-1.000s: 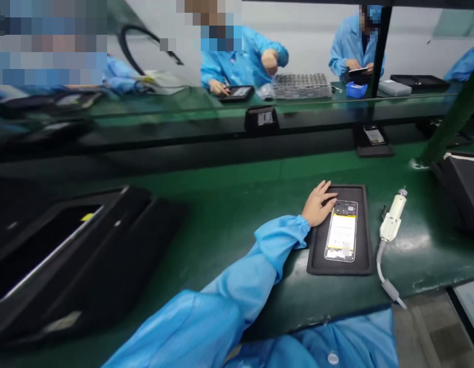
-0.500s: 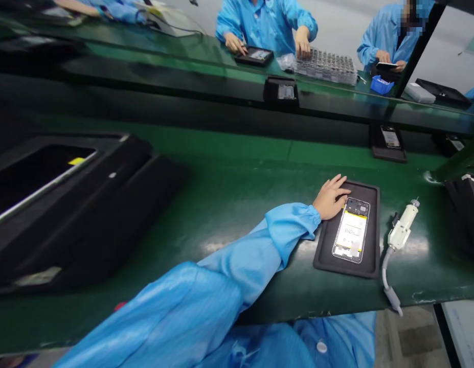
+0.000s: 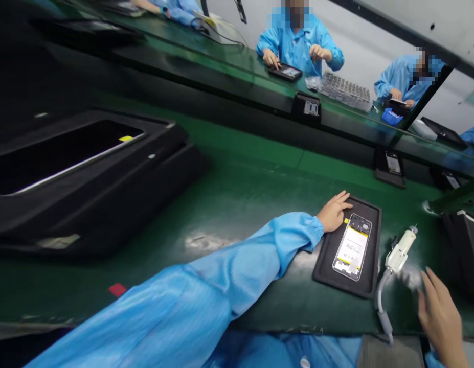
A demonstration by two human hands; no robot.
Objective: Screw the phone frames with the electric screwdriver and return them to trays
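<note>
Green bench (image 3: 240,194): phone (image 3: 352,247) in black tray (image 3: 328,253)

Your sleeve (image 3: 260,255) is light blue against the dark green surface (image 3: 240,204). The tray (image 3: 326,258) is matte black, and the phone (image 3: 352,247) in it shows a white label edged in yellow. The tool (image 3: 398,251) is off-white with a grey cable (image 3: 383,321). A small red patch (image 3: 117,290) marks the surface.

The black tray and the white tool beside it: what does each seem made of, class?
The black tray: probably moulded foam or rubber, matt; it gives no glints. The white tool: likely hard plastic, glossy, with a highlight along its body; its tip looks metallic.
</note>
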